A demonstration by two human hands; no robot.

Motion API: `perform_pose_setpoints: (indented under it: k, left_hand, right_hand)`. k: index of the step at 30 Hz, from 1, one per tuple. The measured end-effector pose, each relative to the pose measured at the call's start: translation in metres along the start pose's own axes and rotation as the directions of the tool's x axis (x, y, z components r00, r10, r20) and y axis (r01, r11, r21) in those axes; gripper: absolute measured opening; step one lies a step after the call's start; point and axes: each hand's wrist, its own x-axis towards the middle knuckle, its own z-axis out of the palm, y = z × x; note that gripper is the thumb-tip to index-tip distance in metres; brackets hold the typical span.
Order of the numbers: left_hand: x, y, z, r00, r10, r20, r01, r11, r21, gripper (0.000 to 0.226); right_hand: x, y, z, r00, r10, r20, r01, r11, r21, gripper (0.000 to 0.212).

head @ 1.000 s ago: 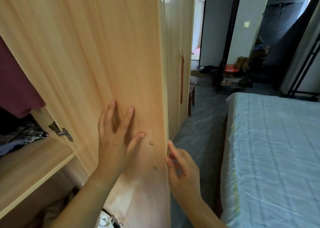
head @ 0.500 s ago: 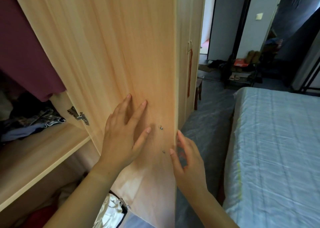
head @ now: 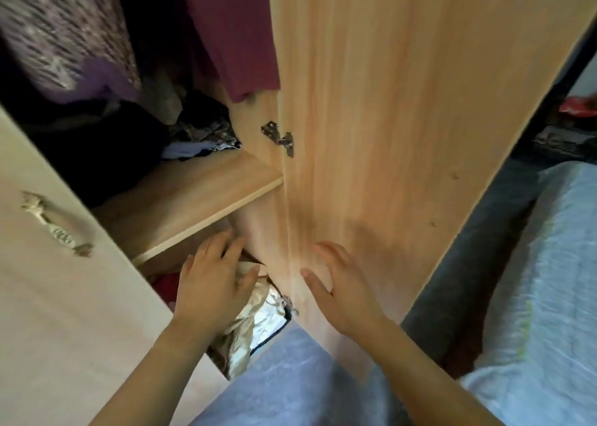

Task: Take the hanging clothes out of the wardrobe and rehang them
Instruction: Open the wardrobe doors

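Wardrobe door [head: 387,134] is touched by the right hand [head: 345,293], fingers spread and empty; the left hand [head: 210,283] is stretched under the shelf [head: 200,199], fingers loose, nothing held.

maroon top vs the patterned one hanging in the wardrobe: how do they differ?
The maroon garment is one plain colour; the patterned garment is pale with dark speckles. The maroon garment hangs at the right, next to the open door; the patterned garment hangs at the left. Both hang above the shelf; neither the left hand nor the right hand touches them.
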Motion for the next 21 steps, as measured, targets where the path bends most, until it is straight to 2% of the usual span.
perform_pose_setpoints:
  k: [4, 9, 16, 21]
  left_hand:
    - [-0.04, -0.076, -0.023, 0.979, -0.18, -0.09, 0.187, 0.98, 0.074, 0.057]
    - [-0.064, -0.13, -0.048, 0.887, -0.387, -0.25, 0.412, 0.91, 0.051, 0.047]
    - [-0.033, -0.15, -0.059, 0.721, -0.54, -0.434, 0.535, 0.832, -0.147, 0.039]
    - [-0.008, -0.143, -0.048, 0.561, -0.652, -0.511, 0.525, 0.757, -0.39, 0.027]
  right_hand:
    - [0.033, -0.042, 0.058, 0.963, -0.206, 0.174, 0.206, 0.978, 0.017, 0.056]
    - [0.082, -0.096, 0.111, 0.857, -0.401, 0.324, 0.388, 0.915, 0.107, 0.055]
    - [0.159, -0.136, 0.161, 0.711, -0.541, 0.448, 0.522, 0.834, 0.179, 0.058]
    - [0.211, -0.119, 0.207, 0.59, -0.571, 0.57, 0.615, 0.776, 0.141, 0.057]
